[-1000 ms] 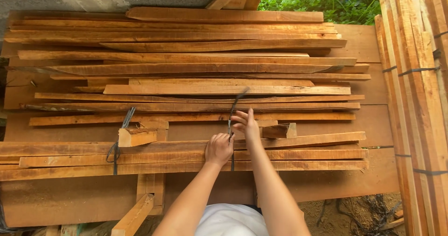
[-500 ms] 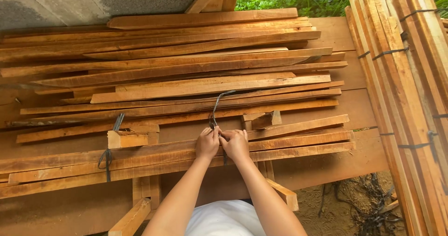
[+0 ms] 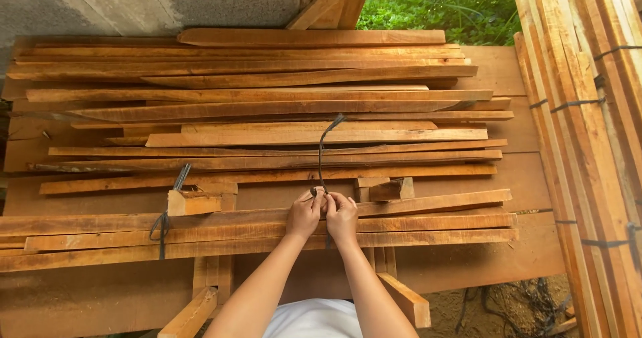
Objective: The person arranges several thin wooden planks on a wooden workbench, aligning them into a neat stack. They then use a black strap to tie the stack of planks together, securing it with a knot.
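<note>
Wooden slats bundled beneath our fingers: our left hand (image 3: 304,212) and right hand (image 3: 342,216) pinch a dark thin strap (image 3: 322,152) rising beyond them. Slack grip might let the long bundled reddish-brown planks (image 3: 428,221) spread.

left hand (image 3: 304,214) fingers curled, pinching | right hand (image 3: 342,215) likewise | knuckles touching | forearms converging

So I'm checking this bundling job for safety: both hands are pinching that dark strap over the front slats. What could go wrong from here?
1. The left hand and right hand are bare and pressed on rough-sawn front slats, so splinters seem likely.
2. The dark strap arcs up under tension; if it slips it might whip back.
3. The loose pile of slats behind lies uneven, and tugging may shift it.
</note>
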